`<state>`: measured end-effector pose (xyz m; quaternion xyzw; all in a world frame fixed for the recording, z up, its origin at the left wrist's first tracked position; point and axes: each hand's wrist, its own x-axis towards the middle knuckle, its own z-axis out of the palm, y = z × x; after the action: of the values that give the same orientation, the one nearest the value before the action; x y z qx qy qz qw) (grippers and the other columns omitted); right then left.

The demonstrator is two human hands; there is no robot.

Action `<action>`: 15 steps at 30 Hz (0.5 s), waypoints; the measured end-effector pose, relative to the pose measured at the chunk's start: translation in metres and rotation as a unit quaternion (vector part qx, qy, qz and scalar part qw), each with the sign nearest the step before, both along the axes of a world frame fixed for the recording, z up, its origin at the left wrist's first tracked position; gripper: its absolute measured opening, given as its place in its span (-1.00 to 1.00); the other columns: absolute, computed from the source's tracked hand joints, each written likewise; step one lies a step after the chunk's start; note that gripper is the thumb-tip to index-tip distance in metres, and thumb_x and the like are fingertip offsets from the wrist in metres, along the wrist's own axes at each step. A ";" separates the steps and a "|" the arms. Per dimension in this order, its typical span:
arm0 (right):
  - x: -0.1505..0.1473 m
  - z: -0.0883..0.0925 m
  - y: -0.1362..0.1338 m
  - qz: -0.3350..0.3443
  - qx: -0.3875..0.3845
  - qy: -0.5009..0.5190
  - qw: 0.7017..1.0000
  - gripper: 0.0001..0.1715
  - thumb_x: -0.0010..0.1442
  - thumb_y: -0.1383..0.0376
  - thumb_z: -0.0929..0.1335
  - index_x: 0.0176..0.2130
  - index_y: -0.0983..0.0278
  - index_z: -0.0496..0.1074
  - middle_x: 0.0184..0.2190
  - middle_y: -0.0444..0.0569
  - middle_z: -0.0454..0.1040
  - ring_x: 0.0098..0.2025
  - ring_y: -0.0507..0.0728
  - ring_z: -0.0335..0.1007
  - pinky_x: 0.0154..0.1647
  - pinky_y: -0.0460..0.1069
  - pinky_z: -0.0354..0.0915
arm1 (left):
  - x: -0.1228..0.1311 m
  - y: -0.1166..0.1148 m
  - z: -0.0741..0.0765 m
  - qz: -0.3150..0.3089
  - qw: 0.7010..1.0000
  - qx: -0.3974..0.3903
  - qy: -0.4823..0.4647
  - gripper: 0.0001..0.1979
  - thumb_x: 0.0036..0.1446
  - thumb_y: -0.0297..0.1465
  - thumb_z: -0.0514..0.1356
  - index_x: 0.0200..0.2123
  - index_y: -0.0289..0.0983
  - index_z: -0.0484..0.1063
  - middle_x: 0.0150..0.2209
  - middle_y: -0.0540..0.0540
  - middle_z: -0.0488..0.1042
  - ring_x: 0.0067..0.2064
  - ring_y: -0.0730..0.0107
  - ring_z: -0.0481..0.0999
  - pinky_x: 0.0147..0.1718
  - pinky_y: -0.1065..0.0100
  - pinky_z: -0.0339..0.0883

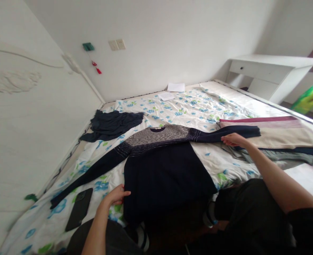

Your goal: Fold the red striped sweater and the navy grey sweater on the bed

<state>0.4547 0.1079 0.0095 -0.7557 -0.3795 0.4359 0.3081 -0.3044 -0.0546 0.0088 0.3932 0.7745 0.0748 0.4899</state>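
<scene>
A navy sweater with a speckled grey yoke lies spread on the bed, its neck pointing away from me and both sleeves stretched outward. My left hand pinches the side edge of its body near the hem, thumb on top. Farther out, my right hand has its fingers closed on the right sleeve, short of the cuff. That sleeve's end rests over a stack of folded clothes. The left sleeve runs down toward a black phone on the sheet.
A crumpled dark garment lies at the bed's left edge. Papers sit by the back wall. Beyond the bed's right edge stands a white desk. My knees flank the sweater's hem on the floral sheet.
</scene>
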 end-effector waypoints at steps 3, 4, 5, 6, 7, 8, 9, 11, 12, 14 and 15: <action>-0.078 -0.024 -0.018 0.148 -0.200 0.012 0.969 -0.51 0.01 0.11 0.73 -0.13 0.24 0.65 -0.19 0.23 0.74 -0.26 0.34 0.76 -0.29 0.15 0.73 | 0.009 -0.003 0.010 -0.012 1.000 0.008 -0.004 -0.36 -0.24 -0.21 0.62 -0.15 -0.13 0.36 -0.41 0.07 0.58 -0.43 0.27 0.59 -0.46 0.38 0.38; -0.101 -0.032 -0.025 0.113 -0.190 0.022 0.975 -0.50 0.03 0.08 0.72 -0.11 0.19 0.65 -0.13 0.24 0.73 -0.23 0.37 0.77 -0.25 0.21 0.75 | 0.011 -0.005 0.015 -0.017 1.000 0.011 -0.001 -0.37 -0.23 -0.20 0.61 -0.13 -0.13 0.39 -0.39 0.05 0.61 -0.40 0.23 0.64 -0.44 0.36 0.42; -0.120 -0.038 -0.032 0.060 -0.148 0.031 0.987 -0.52 0.08 0.04 0.70 -0.09 0.14 0.63 -0.09 0.23 0.73 -0.21 0.37 0.78 -0.21 0.25 0.77 | 0.013 -0.006 0.020 -0.021 1.000 0.014 0.002 -0.38 -0.22 -0.19 0.61 -0.12 -0.13 0.41 -0.36 0.03 0.63 -0.37 0.19 0.67 -0.41 0.33 0.47; -0.134 -0.042 -0.037 0.016 -0.110 0.042 0.993 -0.54 0.12 0.03 0.68 -0.07 0.12 0.62 -0.06 0.23 0.72 -0.19 0.38 0.78 -0.18 0.27 0.77 | 0.015 -0.008 0.024 -0.021 1.000 0.016 0.006 -0.40 -0.20 -0.19 0.60 -0.12 -0.13 0.42 -0.34 0.02 0.65 -0.34 0.16 0.70 -0.39 0.31 0.51; -0.144 -0.044 -0.041 -0.012 -0.082 0.050 0.995 -0.57 0.15 0.03 0.67 -0.07 0.11 0.60 -0.05 0.22 0.71 -0.18 0.39 0.78 -0.17 0.28 0.78 | 0.015 -0.010 0.029 -0.019 1.000 0.019 0.008 -0.42 -0.19 -0.20 0.59 -0.12 -0.13 0.44 -0.33 0.00 0.66 -0.31 0.13 0.73 -0.37 0.29 0.55; -0.149 -0.044 -0.044 -0.011 -0.079 0.055 0.995 -0.58 0.15 0.06 0.67 -0.08 0.11 0.60 -0.06 0.21 0.71 -0.19 0.39 0.79 -0.17 0.28 0.78 | 0.015 -0.013 0.033 -0.014 1.000 0.021 0.007 -0.44 -0.18 -0.21 0.57 -0.12 -0.13 0.46 -0.30 -0.02 0.68 -0.27 0.11 0.75 -0.33 0.27 0.58; -0.149 -0.043 -0.045 0.019 -0.105 0.058 0.993 -0.58 0.12 0.10 0.68 -0.10 0.12 0.59 -0.09 0.20 0.72 -0.21 0.39 0.79 -0.17 0.26 0.78 | 0.014 -0.015 0.037 -0.011 1.000 0.023 0.003 -0.46 -0.18 -0.23 0.56 -0.12 -0.13 0.48 -0.28 -0.04 0.69 -0.24 0.09 0.76 -0.30 0.26 0.61; -0.144 -0.039 -0.048 0.119 -0.200 0.054 0.971 -0.54 0.01 0.19 0.72 -0.14 0.15 0.60 -0.15 0.17 0.73 -0.25 0.37 0.79 -0.23 0.22 0.77 | 0.008 -0.019 0.039 -0.018 1.000 0.014 -0.006 -0.48 -0.21 -0.26 0.55 -0.14 -0.13 0.51 -0.26 -0.06 0.71 -0.20 0.08 0.78 -0.26 0.25 0.64; -0.140 -0.038 -0.050 0.159 -0.245 0.049 0.955 -0.51 -0.05 0.22 0.73 -0.15 0.16 0.61 -0.18 0.17 0.74 -0.26 0.38 0.80 -0.26 0.21 0.76 | 0.004 -0.020 0.038 -0.030 1.000 -0.002 -0.007 -0.49 -0.25 -0.27 0.56 -0.17 -0.13 0.52 -0.28 -0.07 0.71 -0.21 0.07 0.78 -0.27 0.24 0.64; -0.134 -0.038 -0.057 0.172 -0.288 0.041 0.941 -0.47 -0.11 0.20 0.75 -0.15 0.16 0.64 -0.21 0.17 0.75 -0.29 0.41 0.80 -0.33 0.22 0.74 | -0.005 -0.022 0.034 -0.067 0.997 -0.036 -0.002 -0.49 -0.37 -0.31 0.59 -0.28 -0.14 0.51 -0.40 -0.08 0.67 -0.32 0.01 0.76 -0.36 0.19 0.63; -0.132 -0.038 -0.061 0.149 -0.290 0.039 0.945 -0.47 -0.12 0.18 0.75 -0.15 0.15 0.65 -0.22 0.17 0.75 -0.30 0.44 0.80 -0.35 0.25 0.72 | -0.009 -0.022 0.030 -0.089 0.995 -0.041 -0.002 -0.48 -0.44 -0.32 0.61 -0.35 -0.13 0.49 -0.48 -0.09 0.63 -0.39 -0.05 0.73 -0.43 0.14 0.62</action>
<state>0.3228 0.0472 -0.0288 -0.7297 -0.3324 0.5972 0.0219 -0.3137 -0.0767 0.0389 0.4397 0.7379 -0.0002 0.5121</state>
